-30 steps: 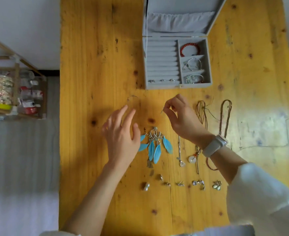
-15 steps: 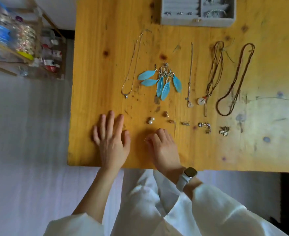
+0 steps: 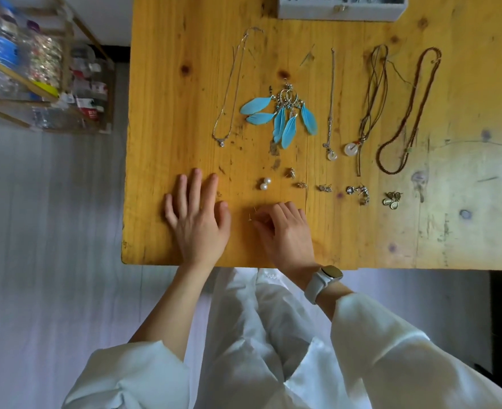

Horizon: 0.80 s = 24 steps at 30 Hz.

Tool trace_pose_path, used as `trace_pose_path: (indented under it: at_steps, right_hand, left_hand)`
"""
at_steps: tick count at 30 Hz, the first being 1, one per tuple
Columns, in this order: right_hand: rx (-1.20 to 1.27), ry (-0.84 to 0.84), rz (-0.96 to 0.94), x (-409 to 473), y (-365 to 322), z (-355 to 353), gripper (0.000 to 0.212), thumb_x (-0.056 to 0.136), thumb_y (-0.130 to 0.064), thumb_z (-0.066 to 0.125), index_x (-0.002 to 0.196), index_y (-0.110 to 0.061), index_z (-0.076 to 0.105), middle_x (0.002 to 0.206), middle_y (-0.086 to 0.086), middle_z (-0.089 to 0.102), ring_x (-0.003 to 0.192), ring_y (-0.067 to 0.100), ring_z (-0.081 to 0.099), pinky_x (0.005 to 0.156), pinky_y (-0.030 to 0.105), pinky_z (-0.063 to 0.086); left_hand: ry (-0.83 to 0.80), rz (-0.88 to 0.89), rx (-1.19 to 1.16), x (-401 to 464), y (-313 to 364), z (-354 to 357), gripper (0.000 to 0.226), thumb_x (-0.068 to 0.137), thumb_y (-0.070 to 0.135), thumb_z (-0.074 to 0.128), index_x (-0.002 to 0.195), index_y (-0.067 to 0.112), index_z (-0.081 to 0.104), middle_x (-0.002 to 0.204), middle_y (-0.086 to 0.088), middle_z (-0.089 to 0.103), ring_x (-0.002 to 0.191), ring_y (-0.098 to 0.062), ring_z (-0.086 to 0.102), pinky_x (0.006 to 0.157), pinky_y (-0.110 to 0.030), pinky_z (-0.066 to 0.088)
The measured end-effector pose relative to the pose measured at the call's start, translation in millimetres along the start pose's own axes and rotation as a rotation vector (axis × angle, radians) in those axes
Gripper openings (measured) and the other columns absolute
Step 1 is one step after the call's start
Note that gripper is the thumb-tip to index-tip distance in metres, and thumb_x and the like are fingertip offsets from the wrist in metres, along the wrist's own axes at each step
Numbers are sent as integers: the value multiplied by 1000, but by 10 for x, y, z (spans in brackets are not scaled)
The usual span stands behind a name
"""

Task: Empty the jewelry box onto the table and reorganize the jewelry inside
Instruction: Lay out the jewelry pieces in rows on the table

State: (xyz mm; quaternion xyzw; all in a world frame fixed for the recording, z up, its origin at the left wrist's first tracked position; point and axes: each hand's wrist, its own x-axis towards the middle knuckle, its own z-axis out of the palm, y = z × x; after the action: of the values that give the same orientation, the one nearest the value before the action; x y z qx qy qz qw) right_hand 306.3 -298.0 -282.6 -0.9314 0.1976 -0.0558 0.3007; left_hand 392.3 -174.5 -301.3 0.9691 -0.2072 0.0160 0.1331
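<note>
The grey jewelry box (image 3: 341, 11) shows only its front wall at the top edge. On the wooden table (image 3: 170, 143) lie a thin silver necklace (image 3: 232, 87), blue feather earrings (image 3: 282, 116), a silver chain with a ring pendant (image 3: 331, 104), a brown cord necklace with a white disc (image 3: 371, 104) and a brown bead necklace (image 3: 409, 113). Below them sits a row of pearl studs (image 3: 264, 183) and several small earrings (image 3: 359, 191). My left hand (image 3: 196, 219) rests flat near the front edge. My right hand (image 3: 285, 231) has curled fingers whose tips pinch a tiny pin stud (image 3: 249, 216).
A wooden rack with plastic bottles and jars (image 3: 37, 69) stands off the table's left side. The table's front edge (image 3: 391, 268) runs just below my wrists. My white clothing fills the lower view. The table's right part is pale and scuffed (image 3: 465, 187).
Both hands have drawn back from the middle of the table to its front edge, and the view has tilted down. The silver necklace now lies stretched out at the left.
</note>
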Motion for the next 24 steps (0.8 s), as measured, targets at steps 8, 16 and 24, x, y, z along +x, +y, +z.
trace_pose_path:
  at_steps: [8, 16, 24]
  right_hand:
    - [250, 37, -25, 54, 89, -328, 21, 86, -21, 46, 89, -5, 60, 81, 6, 60, 76, 22, 53, 67, 32, 44]
    - [232, 205, 18, 917, 232, -812, 19, 85, -8, 47, 98, -4, 61, 90, 6, 59, 81, 12, 50, 70, 22, 43]
    - [28, 282, 22, 2356, 340, -1060, 23, 87, -5, 50, 105, -4, 65, 98, 13, 64, 91, 32, 52, 78, 38, 43]
  left_hand:
    - [14, -88, -176, 106, 55, -135, 38, 81, 28, 44, 111, 15, 64, 129, -6, 56, 123, -27, 43, 98, -51, 29]
    - [79, 26, -310, 1058, 529, -340, 39, 83, 28, 41, 110, 12, 63, 116, -5, 61, 108, -27, 52, 88, -39, 35]
    - [-97, 190, -286, 2232, 1018, -152, 46, 86, 27, 46, 130, 14, 50, 135, -3, 49, 126, -25, 39, 97, -48, 32]
